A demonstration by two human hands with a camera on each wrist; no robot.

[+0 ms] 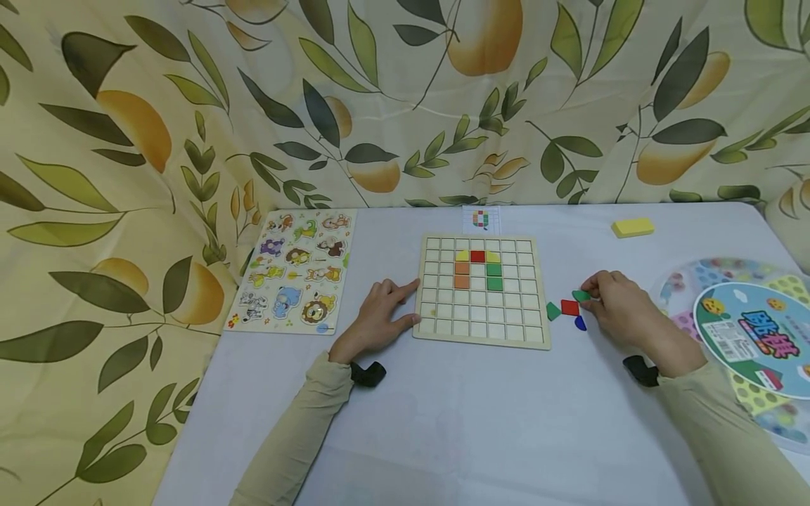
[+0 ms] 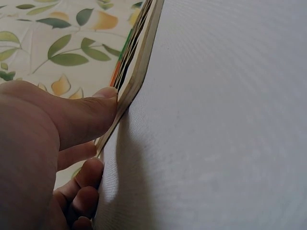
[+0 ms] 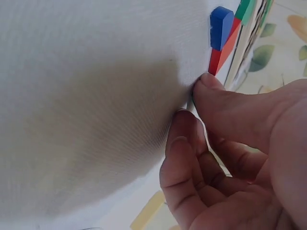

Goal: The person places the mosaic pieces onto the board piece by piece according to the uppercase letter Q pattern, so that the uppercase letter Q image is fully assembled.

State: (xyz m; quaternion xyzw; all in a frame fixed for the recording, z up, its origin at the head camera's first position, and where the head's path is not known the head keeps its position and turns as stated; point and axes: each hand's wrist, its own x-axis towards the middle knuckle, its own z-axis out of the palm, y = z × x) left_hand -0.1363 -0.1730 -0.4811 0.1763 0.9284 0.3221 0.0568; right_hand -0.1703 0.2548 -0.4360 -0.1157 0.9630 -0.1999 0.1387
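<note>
A wooden grid board [image 1: 477, 337] lies on the table with red, yellow, orange and green pieces set in its upper middle squares. My left hand [image 1: 377, 316] steadies its left edge, thumb and index fingertip spread along the rim; the left wrist view shows the thumb [image 2: 91, 117] against that edge. Right of the board, my right hand [image 1: 616, 309] pinches a small green piece [image 1: 579, 296], hidden by the fingers in the right wrist view. Beside it lie a red square [image 1: 570, 308], another green piece [image 1: 553, 311] and a blue rounded piece [image 3: 221, 28].
A small pattern card [image 1: 481, 220] sits behind the board. To the left lies an animal picture board [image 1: 292, 274]. A yellow block [image 1: 633, 228] is at the back right, and a round package with a blue label [image 1: 753, 316] stands beside the right forearm.
</note>
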